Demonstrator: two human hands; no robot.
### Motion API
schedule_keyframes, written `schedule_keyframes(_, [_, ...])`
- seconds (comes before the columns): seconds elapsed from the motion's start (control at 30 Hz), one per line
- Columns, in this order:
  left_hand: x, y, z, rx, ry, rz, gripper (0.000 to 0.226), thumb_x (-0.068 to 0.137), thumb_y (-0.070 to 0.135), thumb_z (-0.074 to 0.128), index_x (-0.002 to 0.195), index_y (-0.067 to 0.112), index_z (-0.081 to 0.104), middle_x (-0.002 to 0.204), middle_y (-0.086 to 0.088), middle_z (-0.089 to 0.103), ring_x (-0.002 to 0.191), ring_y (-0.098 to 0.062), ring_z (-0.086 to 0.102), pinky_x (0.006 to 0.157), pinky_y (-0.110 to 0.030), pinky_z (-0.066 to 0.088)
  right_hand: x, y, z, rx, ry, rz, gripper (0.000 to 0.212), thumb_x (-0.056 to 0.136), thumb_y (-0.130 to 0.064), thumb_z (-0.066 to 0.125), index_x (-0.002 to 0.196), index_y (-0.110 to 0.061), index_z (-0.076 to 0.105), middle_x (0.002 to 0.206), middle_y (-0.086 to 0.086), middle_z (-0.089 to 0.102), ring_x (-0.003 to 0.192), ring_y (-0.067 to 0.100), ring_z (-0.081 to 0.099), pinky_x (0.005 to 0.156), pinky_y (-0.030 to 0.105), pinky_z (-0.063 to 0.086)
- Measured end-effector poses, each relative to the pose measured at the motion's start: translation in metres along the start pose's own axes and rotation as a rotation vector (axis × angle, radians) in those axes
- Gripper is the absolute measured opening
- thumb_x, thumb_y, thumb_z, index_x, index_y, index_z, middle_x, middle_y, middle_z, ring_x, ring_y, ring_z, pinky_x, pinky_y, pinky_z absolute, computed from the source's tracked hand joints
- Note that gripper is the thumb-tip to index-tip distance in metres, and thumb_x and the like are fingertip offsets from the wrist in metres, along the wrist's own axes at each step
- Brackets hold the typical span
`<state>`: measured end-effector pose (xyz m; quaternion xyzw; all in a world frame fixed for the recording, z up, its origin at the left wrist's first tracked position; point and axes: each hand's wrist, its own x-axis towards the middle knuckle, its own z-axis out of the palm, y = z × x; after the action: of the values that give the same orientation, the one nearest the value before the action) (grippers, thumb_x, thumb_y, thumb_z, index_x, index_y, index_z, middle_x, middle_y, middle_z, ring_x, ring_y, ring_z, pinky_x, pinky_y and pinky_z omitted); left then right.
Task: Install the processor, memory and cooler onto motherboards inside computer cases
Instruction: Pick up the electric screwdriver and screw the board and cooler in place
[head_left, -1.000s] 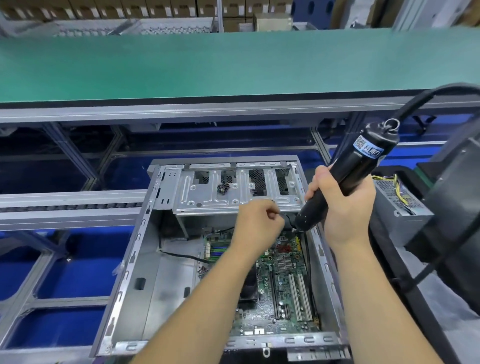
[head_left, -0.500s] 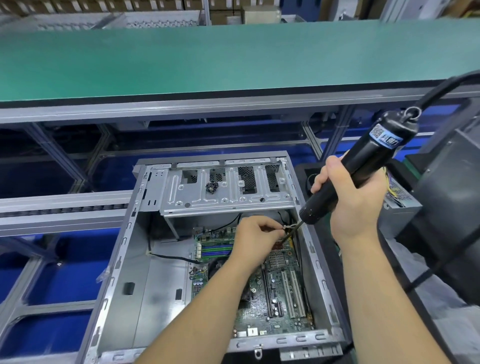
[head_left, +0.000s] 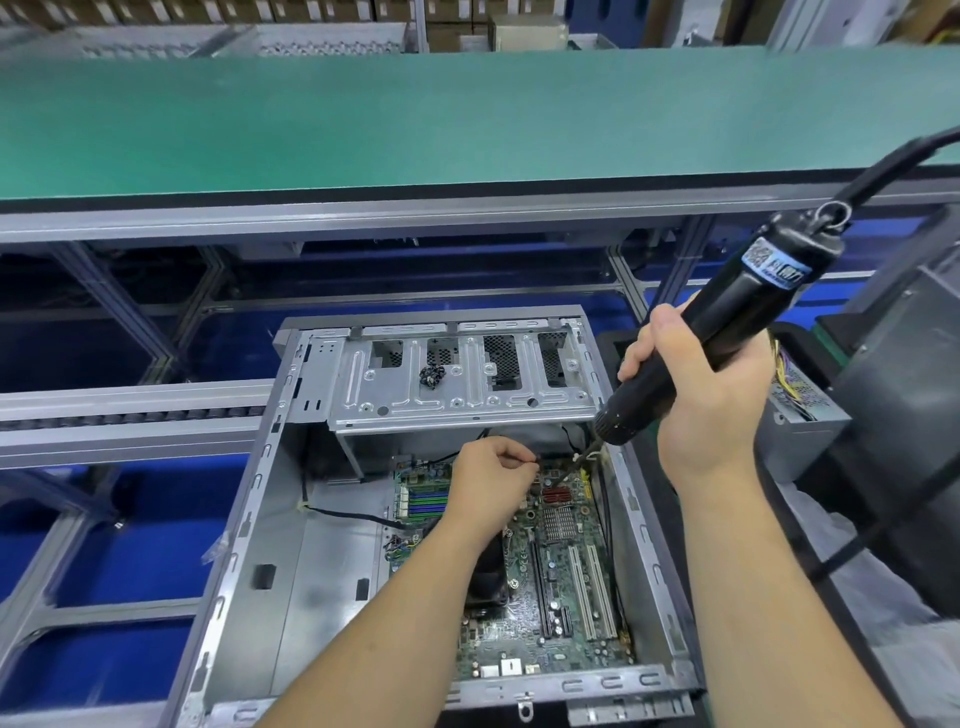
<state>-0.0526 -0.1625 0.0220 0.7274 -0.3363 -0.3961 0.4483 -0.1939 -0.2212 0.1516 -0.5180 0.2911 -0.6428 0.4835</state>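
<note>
- My right hand (head_left: 701, 395) grips the screwdriver (head_left: 727, 322), slanting down-left toward frame centre.
- My left hand (head_left: 491, 483) pinches something small beside its tip, over the motherboard (head_left: 550, 597).

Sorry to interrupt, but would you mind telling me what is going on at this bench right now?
A person is working inside an open computer case with a motherboard mounted in it. The right hand grips a black electric screwdriver, its bit angled down to the board's upper edge. The left hand pinches something small beside the bit, probably a screw, though it is too small to tell. A small pile of dark screws sits on the drive cage.
</note>
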Motion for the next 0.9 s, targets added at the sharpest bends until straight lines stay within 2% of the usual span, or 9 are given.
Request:
schedule_keyframes(0.1, [0.004,-0.004,-0.002,-0.063,-0.014,-0.033,0.015,0.087,0.010,0.073,0.078,0.022,0.074,0.081,-0.001,0.073,0.071,-0.010,0.066,0.060,-0.015,0.051,0.000,-0.006,0.001,0.006,0.004,-0.006,0.038,0.082,-0.033,0.074,0.093,-0.007,0.050,0.062,0.001,0.059,0.056,0.026,0.054,0.062,0.041,0.049])
schedule_keyframes(0.17, [0.006,-0.006,-0.004,-0.109,-0.018,-0.050,0.016,0.087,0.008,0.073,0.079,0.022,0.075,0.078,0.002,0.073,0.067,-0.008,0.064,0.062,-0.015,0.051,0.000,-0.010,0.003,0.029,0.011,-0.012,0.036,0.081,-0.033,0.074,0.092,-0.008,0.050,0.063,0.002,0.058,0.055,0.026,0.054,0.061,0.039,0.050])
schedule_keyframes(0.3, [0.011,-0.006,-0.006,-0.206,-0.044,-0.117,0.012,0.086,0.003,0.073,0.081,0.014,0.074,0.076,-0.002,0.072,0.065,-0.013,0.063,0.070,-0.025,0.057,0.002,-0.020,0.008,0.096,0.016,-0.042,0.026,0.082,-0.029,0.072,0.088,-0.015,0.052,0.064,0.004,0.055,0.055,0.026,0.053,0.059,0.036,0.049])
schedule_keyframes(0.47, [0.015,-0.008,-0.007,-0.316,-0.061,-0.179,0.010,0.087,-0.004,0.069,0.086,0.005,0.071,0.078,-0.006,0.072,0.058,-0.011,0.061,0.060,-0.019,0.051,0.007,-0.026,0.014,0.151,0.014,-0.095,0.016,0.087,-0.025,0.071,0.089,-0.021,0.056,0.064,-0.003,0.057,0.056,0.020,0.054,0.059,0.036,0.049])
schedule_keyframes(0.7, [0.017,-0.008,-0.009,-0.426,-0.098,-0.236,0.010,0.089,-0.010,0.064,0.090,-0.001,0.068,0.079,-0.009,0.073,0.060,-0.015,0.059,0.063,-0.025,0.054,0.008,-0.026,0.019,0.163,0.015,-0.102,0.014,0.088,-0.025,0.071,0.089,-0.023,0.058,0.063,-0.003,0.056,0.056,0.021,0.054,0.060,0.036,0.050])
schedule_keyframes(0.8, [0.017,-0.007,-0.010,-0.473,-0.104,-0.260,0.012,0.089,-0.012,0.062,0.091,-0.002,0.067,0.076,-0.010,0.072,0.058,-0.013,0.058,0.060,-0.023,0.053,0.008,-0.026,0.020,0.154,0.000,-0.112,0.011,0.089,-0.027,0.071,0.085,-0.033,0.063,0.064,-0.004,0.057,0.056,0.020,0.056,0.062,0.038,0.050])
schedule_keyframes(0.9, [0.017,-0.007,-0.010,-0.497,-0.112,-0.275,0.012,0.089,-0.012,0.061,0.093,-0.002,0.067,0.080,-0.012,0.071,0.060,-0.013,0.058,0.059,-0.021,0.054,0.007,-0.027,0.021,0.164,-0.001,-0.112,0.013,0.089,-0.027,0.071,0.082,-0.036,0.065,0.063,-0.005,0.058,0.056,0.019,0.056,0.061,0.037,0.050])
